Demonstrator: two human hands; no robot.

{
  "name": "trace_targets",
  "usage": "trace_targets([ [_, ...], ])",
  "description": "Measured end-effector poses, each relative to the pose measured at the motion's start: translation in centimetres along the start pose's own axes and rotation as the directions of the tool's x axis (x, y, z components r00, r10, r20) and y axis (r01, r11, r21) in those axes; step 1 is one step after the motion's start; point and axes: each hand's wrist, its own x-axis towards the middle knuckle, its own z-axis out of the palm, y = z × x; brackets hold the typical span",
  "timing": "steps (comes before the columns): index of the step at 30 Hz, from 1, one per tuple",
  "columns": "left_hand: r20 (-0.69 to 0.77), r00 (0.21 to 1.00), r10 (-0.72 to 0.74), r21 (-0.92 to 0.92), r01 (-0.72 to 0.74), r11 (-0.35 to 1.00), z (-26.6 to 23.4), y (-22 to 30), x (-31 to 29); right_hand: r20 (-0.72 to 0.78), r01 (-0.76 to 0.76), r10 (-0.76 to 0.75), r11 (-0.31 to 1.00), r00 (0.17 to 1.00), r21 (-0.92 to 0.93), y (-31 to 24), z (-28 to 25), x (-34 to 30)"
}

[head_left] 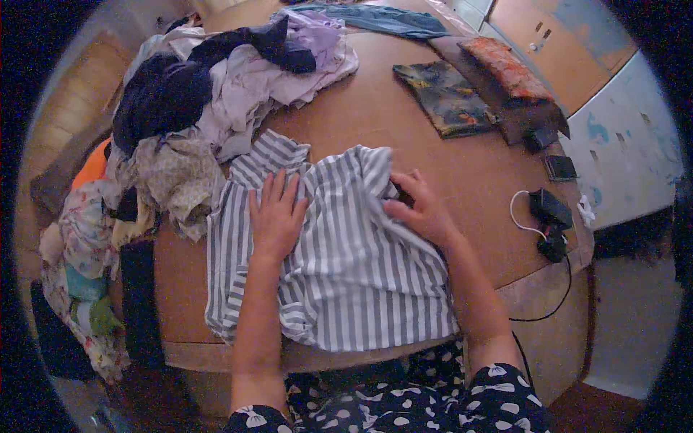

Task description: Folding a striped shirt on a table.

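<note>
Beyond the striped garment's left side, you have the loose clothes pile. The garment lies on the brown table, directly below you and between your forearms, slightly longer across than away from you, its stripes running mostly near to far.

Your left hand rests palm down on the garment's upper left part, fingers spread, just below a bunched striped flap.

Your right hand is at the garment's upper right edge, thumb and forefinger parted with a gap between; you cannot tell whether the hidden fingers grip cloth. The key relation, by judgement: that raised edge lies just left of your right hand, clearly the nearer one, and slants down toward your forearm.

Farther right and beyond the garment, well apart, lies a dark patterned cloth.
</note>
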Motion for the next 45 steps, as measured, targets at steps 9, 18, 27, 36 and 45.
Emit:
trace_targets([
  [9, -0.012, 0.998, 0.066, -0.061, -0.067, 0.996, -0.5, 0.0, 1.4, -0.311, -0.075, 0.274, 0.847, 0.910, 0.527, -1.6, -1.6, 0.2],
  [18, 0.045, 0.997, 0.055, -0.077, -0.052, 0.996, -0.5, 0.0, 1.3, -0.549, -0.168, 0.168, 0.985, 0.819, 0.050, 3.8, -4.5, -1.0],
  [27, 0.017, 1.000, -0.018, -0.009, 0.018, 1.000, 0.0, -0.4, 1.9, -0.232, -0.481, 0.423, 0.729, 0.876, -0.488, 4.1, -3.1, -1.4],
  [36, 0.279, 0.940, -0.198, 0.111, 0.173, 0.979, -2.3, 0.7, 5.4, -0.040, -0.378, 0.423, 0.758, 0.905, -0.532, 10.4, -9.4, -1.2],
  [45, -0.033, 0.981, 0.190, -0.041, -0.191, 0.981, -2.3, -5.6, 2.4, -0.020, -0.143, 0.146, 0.923, 0.989, -0.358, -1.8, -2.9, 0.4],
])
